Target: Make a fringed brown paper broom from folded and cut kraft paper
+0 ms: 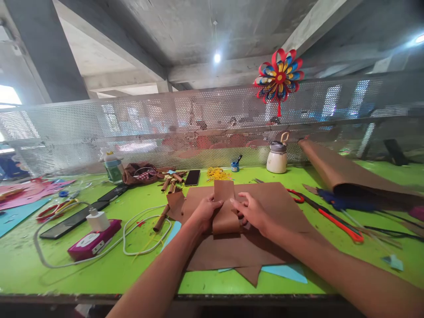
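Green table (26, 265), brown paper (225, 218), mesh screen (82, 128)

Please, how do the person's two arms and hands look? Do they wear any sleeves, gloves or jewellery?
The left forearm and the right forearm are bare as far as the picture's edge: no sleeves show. The left hand and the right hand wear no gloves, and I see no ring, watch or bracelet. No markings show.
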Demonstrator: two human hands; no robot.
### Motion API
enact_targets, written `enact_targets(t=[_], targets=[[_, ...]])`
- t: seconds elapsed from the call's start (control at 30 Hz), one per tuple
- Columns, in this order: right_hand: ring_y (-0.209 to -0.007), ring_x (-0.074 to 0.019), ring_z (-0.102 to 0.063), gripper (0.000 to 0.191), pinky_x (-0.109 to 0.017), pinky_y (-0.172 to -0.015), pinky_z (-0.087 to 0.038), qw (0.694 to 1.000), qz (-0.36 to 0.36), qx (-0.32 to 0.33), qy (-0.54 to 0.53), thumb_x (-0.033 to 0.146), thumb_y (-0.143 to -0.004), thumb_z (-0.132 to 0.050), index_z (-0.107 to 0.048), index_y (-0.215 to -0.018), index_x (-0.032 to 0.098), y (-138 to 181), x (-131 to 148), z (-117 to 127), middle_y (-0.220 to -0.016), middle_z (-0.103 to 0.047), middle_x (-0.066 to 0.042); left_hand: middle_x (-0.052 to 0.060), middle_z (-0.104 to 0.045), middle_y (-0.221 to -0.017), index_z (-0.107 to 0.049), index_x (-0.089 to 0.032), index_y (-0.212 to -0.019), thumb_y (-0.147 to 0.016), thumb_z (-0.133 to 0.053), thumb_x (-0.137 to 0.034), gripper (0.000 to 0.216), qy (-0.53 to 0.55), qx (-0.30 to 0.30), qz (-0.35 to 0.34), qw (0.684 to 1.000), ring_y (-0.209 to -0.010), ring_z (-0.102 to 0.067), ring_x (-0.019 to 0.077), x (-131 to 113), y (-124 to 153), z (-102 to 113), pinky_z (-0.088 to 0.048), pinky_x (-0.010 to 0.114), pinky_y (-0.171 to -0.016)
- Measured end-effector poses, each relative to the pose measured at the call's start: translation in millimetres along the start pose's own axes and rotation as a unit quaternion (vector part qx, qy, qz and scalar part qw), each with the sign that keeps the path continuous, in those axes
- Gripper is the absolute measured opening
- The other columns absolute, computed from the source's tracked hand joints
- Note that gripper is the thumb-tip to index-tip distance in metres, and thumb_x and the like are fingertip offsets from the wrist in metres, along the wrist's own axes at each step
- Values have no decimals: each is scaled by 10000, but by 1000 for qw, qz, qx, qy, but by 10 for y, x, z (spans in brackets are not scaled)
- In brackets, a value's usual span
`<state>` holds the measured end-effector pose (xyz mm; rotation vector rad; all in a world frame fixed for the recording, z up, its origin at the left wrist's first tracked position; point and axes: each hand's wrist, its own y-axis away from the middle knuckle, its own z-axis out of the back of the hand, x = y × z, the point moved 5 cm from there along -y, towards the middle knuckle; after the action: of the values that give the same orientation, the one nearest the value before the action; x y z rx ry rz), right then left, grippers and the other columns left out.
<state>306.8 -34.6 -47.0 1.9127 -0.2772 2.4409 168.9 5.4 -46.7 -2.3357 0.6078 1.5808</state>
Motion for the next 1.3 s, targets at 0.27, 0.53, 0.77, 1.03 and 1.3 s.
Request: enact_targets(t=[0.27,0.53,0.77,1.03,1.3], targets=[[-510,-108,-511,698,-211,-453,-373,997,5,41,63,313,-686,-632,-340,-1297,145,108,31,-31,-631,-538,43,119,-683,-895,-540,-130,-1128,-688,-600,-69,448,29,-19,7,999,-739,-659,222,9,-9,19,-519,390,-722],[-629,-130,-554,394,-218,-513,-416,997,59,-6,54,334,-706,-592,-500,-1055,173,94,-13,-8,-736,-595,-2,133,-678,-899,-553,-117,-1099,-709,-596,-81,394,47,-22,-2,999,-756,-656,221,14,-33,33,-520,378,-718],[-507,-98,-491,304,-211,-433,-394,1000,19,-4,4,470,-714,-551,-512,-713,169,122,42,10,-677,-577,-6,135,-681,-900,-575,-115,-1067,-670,-676,-147,411,21,20,-19,999,-712,-657,229,-10,-1,-26,-515,391,-704],[-451,-77,-409,261,-199,-432,-318,1000,-1,14,-27,398,-685,-576,-506,-599,161,127,57,37,-489,-462,42,143,-669,-962,-558,-119,-1110,-671,-670,-127,454,28,27,-23,999,-742,-656,215,-16,13,-68,-509,374,-744],[-486,-81,-412,243,-208,-459,-309,997,21,74,-9,371,-649,-624,-544,-589,150,179,66,-4,-527,-491,32,116,-682,-856,-589,-109,-988,-802,-546,-242,233,63,-76,-25,995,-707,-655,199,-104,-23,79,-527,358,-713]])
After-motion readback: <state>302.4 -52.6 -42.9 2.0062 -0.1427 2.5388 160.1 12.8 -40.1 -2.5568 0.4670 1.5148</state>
